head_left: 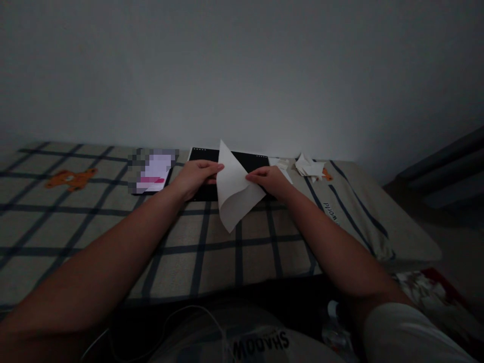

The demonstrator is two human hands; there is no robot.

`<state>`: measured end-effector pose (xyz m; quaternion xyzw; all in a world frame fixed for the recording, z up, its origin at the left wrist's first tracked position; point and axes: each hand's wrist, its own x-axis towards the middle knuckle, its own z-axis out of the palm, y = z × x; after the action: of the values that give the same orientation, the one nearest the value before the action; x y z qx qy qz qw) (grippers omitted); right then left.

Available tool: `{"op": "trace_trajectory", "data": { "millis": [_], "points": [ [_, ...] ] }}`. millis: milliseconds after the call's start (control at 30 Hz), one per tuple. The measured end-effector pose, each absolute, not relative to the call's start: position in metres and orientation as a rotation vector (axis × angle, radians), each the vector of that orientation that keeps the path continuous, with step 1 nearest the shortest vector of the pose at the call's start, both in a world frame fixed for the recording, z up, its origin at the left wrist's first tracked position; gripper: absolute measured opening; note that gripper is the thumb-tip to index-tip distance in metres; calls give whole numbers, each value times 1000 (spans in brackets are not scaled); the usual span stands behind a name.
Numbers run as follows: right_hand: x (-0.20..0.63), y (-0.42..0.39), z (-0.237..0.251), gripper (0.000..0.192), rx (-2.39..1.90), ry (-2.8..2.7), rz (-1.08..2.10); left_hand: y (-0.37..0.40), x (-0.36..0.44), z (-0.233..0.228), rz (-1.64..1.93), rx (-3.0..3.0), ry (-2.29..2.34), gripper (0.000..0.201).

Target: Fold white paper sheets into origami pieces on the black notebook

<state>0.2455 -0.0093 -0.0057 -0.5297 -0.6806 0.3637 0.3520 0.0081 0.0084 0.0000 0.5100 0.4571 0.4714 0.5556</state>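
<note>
The checked cloth (pixel 179 259) suggests a home.

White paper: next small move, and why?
Probably lower the white paper onto the black flat object and smooth the curl. The left hand and right hand pinch it at opposite sides, and its lower part bends in a soft curve rather than lying flat.

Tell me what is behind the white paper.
Behind the white paper, a flat black object shows on either side, lying on checked cloth. The paper covers its middle, which cannot be seen.
</note>
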Motion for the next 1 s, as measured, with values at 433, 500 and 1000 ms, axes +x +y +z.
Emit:
{"op": "trace_trajectory", "data": {
  "millis": [433, 500, 1000],
  "points": [
    [250, -10, -2, 26, -1350, -1808, 1063, 10, 5, -2, 1184, 1381, 1161, 22],
    [251, -9, -2, 25, -1346, -1831, 1007, 9, 5, -1, 1185, 1334, 1157, 23],
    [248, -8, -3, 16, -1172, -1666, 1271, -1, 7, 8, 1026, 1435, 1234, 26]
  ]
}}
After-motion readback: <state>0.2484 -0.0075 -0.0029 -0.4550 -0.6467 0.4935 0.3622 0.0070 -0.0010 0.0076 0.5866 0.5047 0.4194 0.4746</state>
